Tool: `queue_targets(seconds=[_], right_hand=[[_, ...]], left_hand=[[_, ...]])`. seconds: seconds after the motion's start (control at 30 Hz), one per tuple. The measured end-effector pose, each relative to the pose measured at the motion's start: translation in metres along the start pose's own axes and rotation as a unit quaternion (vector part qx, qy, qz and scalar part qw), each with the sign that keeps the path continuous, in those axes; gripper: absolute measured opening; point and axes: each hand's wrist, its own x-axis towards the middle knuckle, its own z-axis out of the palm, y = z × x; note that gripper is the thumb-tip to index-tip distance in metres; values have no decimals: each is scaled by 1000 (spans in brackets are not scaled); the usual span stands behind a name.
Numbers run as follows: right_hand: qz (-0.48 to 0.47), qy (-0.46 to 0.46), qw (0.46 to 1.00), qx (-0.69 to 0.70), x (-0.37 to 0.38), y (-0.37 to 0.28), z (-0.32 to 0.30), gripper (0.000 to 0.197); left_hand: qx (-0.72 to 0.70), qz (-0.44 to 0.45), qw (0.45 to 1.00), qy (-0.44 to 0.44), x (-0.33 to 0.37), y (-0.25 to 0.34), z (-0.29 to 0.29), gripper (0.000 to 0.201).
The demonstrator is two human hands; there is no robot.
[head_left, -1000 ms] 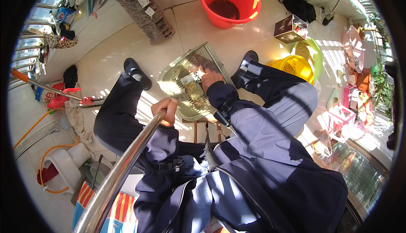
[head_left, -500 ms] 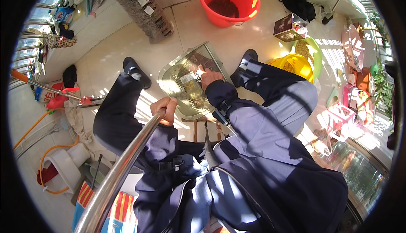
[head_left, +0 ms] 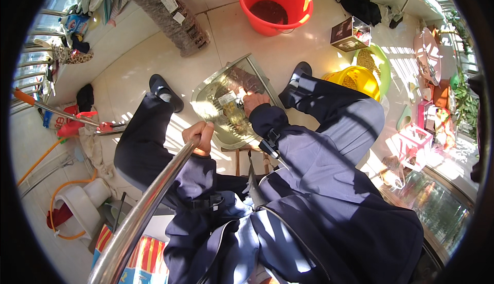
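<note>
My left hand [head_left: 198, 138] is closed around the upper end of a shiny metal pole [head_left: 149, 201], which slants down to the lower left. In front of me, between my feet, a greenish-grey basket [head_left: 206, 110] with rounded corners and slots rests on a wooden-legged support. Inside it lies a clear plastic bag [head_left: 234, 116] with a white label, beside brownish material. Over the basket's right part is my right hand [head_left: 256, 101], its fingers curled together at the bag's edge. Something small and pale shows at the fingertips, too small to name.
A red bucket [head_left: 301, 16] with dark material stands ahead, left of it a long wrapped brown package [head_left: 175, 21]. To the right are a box [head_left: 350, 34], a yellow bucket [head_left: 366, 83] and a green basin [head_left: 383, 62] with grains. A white toilet [head_left: 82, 209] and orange hose are at left.
The right hand's fingertips have moved slightly nearer to me over the bag. My left hand keeps its hold on the pole. The whole view has shifted a little.
</note>
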Motion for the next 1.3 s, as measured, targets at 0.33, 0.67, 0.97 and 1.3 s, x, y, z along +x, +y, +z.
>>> queue_targets(seconds=[0.33,0.67,0.97,1.3], right_hand=[[9,54,998,-7,-1,-2,1,45],[11,2,1000,8,1,1,2,48],[21,-49,998,17,3,2,-7,51],[19,15,997,73,16,8,-11,32]], left_hand=[[13,-3,1000,4,0,2,0,37],[-16,-36,999,2,-2,-2,1,37],[13,-15,1000,-6,0,-1,-1,37],[4,-3,1000,4,0,-3,-1,37]])
